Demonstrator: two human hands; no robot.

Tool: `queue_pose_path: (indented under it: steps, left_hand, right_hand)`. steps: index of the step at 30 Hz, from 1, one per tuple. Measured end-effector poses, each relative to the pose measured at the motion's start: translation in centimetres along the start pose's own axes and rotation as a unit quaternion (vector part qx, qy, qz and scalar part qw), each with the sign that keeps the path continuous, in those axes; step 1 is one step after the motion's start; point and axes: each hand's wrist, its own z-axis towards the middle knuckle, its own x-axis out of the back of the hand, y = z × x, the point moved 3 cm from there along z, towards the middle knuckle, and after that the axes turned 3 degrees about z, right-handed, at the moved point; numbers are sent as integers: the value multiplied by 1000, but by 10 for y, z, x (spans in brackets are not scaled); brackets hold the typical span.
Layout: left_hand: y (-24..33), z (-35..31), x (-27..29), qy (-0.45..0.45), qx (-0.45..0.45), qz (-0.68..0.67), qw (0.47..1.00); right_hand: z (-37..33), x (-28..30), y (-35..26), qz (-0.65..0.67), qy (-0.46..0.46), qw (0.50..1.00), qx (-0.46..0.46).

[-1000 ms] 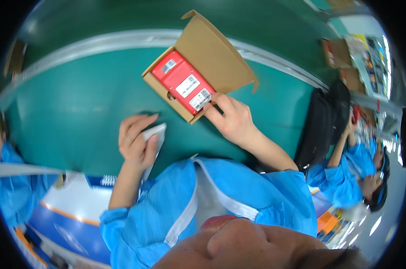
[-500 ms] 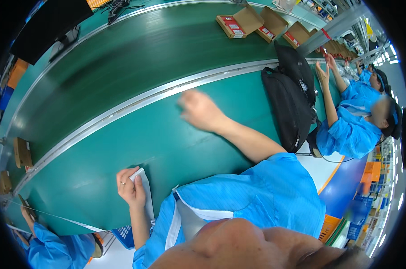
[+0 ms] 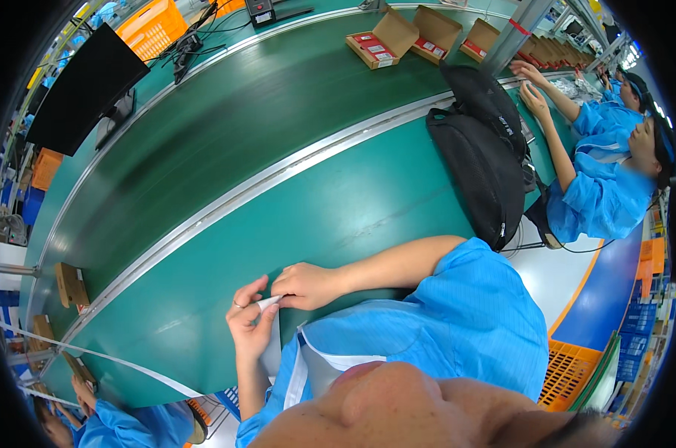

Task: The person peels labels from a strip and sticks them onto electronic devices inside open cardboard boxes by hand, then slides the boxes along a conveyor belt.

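A folded white strip (image 3: 271, 340), paper-like, hangs from my left hand (image 3: 250, 328) over the near edge of the green table. The fingers of that hand, one with a ring, are closed around its upper part. Right beside it, my right hand (image 3: 307, 287) pinches the strip's top end. Its fingertips meet the left hand's at the small white tip. Whether something small sits in the right fingertips is hidden. Both hands stay low, close to my blue sleeve.
A black bag (image 3: 478, 168) lies on the table to the right, beside co-workers in blue. Beyond a metal rail (image 3: 293, 160) runs a dark green belt (image 3: 226, 127) with open cardboard boxes (image 3: 383, 41). A monitor (image 3: 88, 86) stands far left; small brown boxes (image 3: 71, 285) sit below it.
My right hand has come back from over the middle of the table to the left hand and now grips the strip's end. The view has shifted somewhat.
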Motion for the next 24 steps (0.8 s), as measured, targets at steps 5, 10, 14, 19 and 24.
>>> queue_pose_path:
  steps: [5, 10, 14, 19, 24]
  left_hand:
    - [-10, -6, 3, 46, 71, -17, 996]
    - [0, -5, 5, -3, -16, 38, 999]
    - [-6, -11, 10, -28, 9, 17, 999]
    - [-37, -4, 63, 122, 78, 0, 989]
    - [-89, -25, 108, 278, 244, -165, 914]
  right_hand:
    - [5, 17, -15, 50, 22, 996, -75]
    - [4, 4, -7, 27, -1, 1000, -12]
    - [1, 8, -9, 44, -7, 998, -36]
    - [-6, 14, -8, 75, -30, 993, -90]
    - [-9, 16, -8, 43, -24, 997, -66]
